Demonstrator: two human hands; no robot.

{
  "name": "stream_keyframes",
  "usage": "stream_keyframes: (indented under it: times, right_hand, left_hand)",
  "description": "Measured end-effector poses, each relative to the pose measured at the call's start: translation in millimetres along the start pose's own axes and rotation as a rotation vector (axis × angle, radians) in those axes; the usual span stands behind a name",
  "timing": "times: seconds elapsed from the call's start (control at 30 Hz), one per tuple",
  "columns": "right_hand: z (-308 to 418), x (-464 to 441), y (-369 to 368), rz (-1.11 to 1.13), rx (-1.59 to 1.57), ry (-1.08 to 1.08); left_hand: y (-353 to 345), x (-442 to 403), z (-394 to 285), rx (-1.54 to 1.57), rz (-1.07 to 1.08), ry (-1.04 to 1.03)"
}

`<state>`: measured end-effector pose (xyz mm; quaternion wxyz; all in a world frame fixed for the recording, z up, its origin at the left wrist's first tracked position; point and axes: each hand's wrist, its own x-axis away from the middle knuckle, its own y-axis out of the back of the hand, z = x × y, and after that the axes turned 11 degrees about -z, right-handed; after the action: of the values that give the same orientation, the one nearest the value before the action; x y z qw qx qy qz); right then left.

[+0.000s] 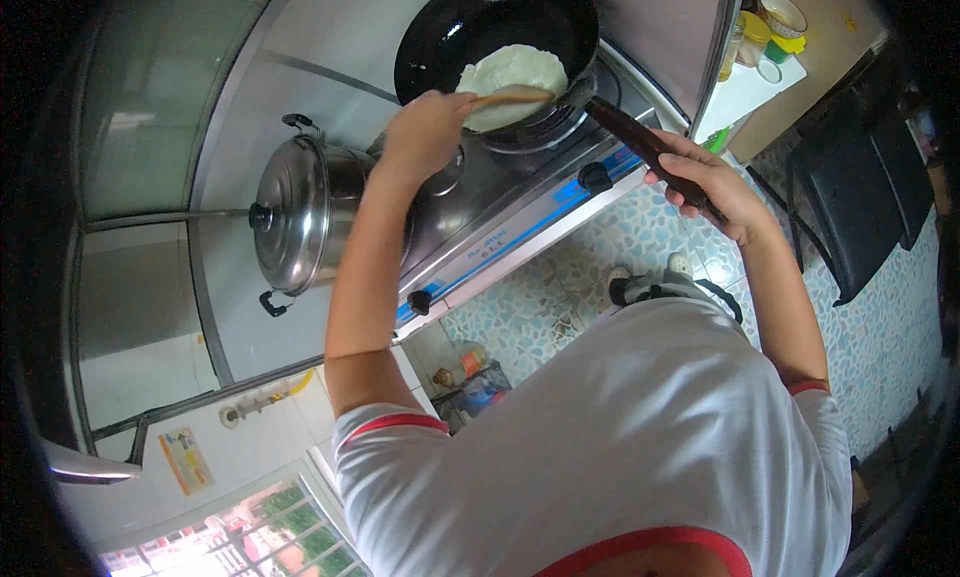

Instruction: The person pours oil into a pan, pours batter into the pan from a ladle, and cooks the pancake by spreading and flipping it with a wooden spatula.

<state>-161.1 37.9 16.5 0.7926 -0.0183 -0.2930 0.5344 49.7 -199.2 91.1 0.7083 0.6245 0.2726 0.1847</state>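
we note moderate, soft indoor light. the window (285,522) at lower left burns nearly white in places. we see small glints in the dark wok (490,22) and bright streaks on the steel pot (300,217). shadows on the white shirt (600,437) are gentle; the black chair (860,207) at right sinks into dimness. we find straight edges bowed by the wide lens, corners black, small print on the stove front (490,245) soft.
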Motion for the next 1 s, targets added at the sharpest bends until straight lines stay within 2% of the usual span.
stream_keyframes:
  times: [0.2, 0.4, 0.5, 0.53, 0.63, 0.67, 0.77, 0.87, 0.97, 1.0]
  right_hand:
    - [0, 0, 2, 0.016, -0.033, 0.011]
    - [-1, 1, -1, 0.016, -0.047, 0.015]
    - [-1, 0, 0, 0.030, -0.060, 0.008]
    - [0, 0, 0, 0.028, -0.051, 0.002]
    - [0, 0, -1, 0.028, -0.039, 0.014]
    - [-1, 1, -1, 0.030, -0.036, 0.021]
    - [-1, 0, -1, 0.017, -0.046, 0.009]
    - [-1, 1, 0, 0.017, -0.033, 0.002]
    - [-5, -1, 0, -0.025, -0.033, -0.010]
    - [-1, 1, 0, 0.022, -0.022, -0.020]
  left_hand:
    - [-45, -35, 23, 0.163, -0.241, 0.139]
    - [6, 5, 31, -0.210, -0.070, 0.188]
    - [-4, 24, 31, -0.310, -0.006, 0.154]
    - [-4, 29, 23, -0.292, 0.057, 0.096]
    - [-11, 34, -7, -0.146, 0.068, 0.041]
    - [-16, 32, -12, -0.154, -0.035, 0.022]
    - [-30, 14, -6, -0.211, 0.021, 0.114]
    - [-17, 17, -4, -0.243, 0.182, 0.129]
    - [-8, 22, -14, -0.236, 0.182, 0.080]
    - [-13, 13, -18, -0.206, 0.213, 0.111]
